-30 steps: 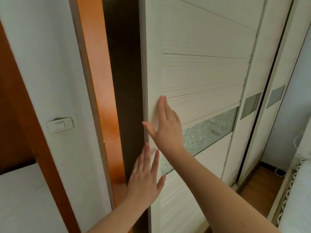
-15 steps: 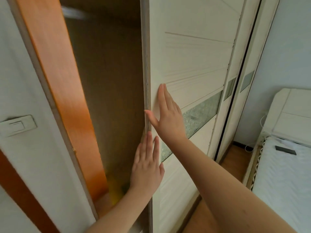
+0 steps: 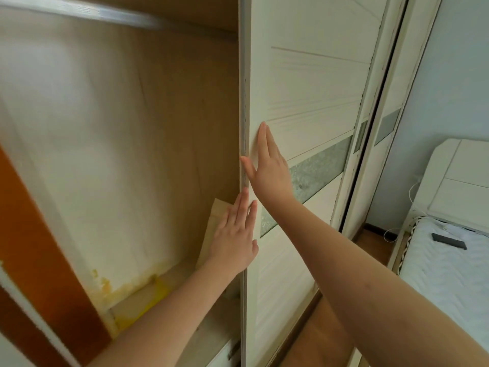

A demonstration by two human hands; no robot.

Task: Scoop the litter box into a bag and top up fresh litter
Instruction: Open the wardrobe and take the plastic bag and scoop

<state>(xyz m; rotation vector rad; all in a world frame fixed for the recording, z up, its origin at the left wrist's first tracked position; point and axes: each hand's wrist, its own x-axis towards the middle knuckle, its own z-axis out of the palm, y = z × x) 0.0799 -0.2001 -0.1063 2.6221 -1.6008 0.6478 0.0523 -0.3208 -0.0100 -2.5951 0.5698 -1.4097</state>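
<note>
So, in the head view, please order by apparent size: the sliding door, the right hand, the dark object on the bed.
1. Sliding door, by far the largest.
2. Right hand.
3. Dark object on the bed; it lies farther away, so its true size is unsure.

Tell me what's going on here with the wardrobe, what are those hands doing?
A person has both hands flat against a white sliding wardrobe door. The right hand presses on the panel near its left edge, and the left hand is just below it at that edge. The door is already slid well aside, showing a wooden interior with yellowish staining near the bottom. No litter box, scoop or bag is in view. A bed is at the right.
</note>
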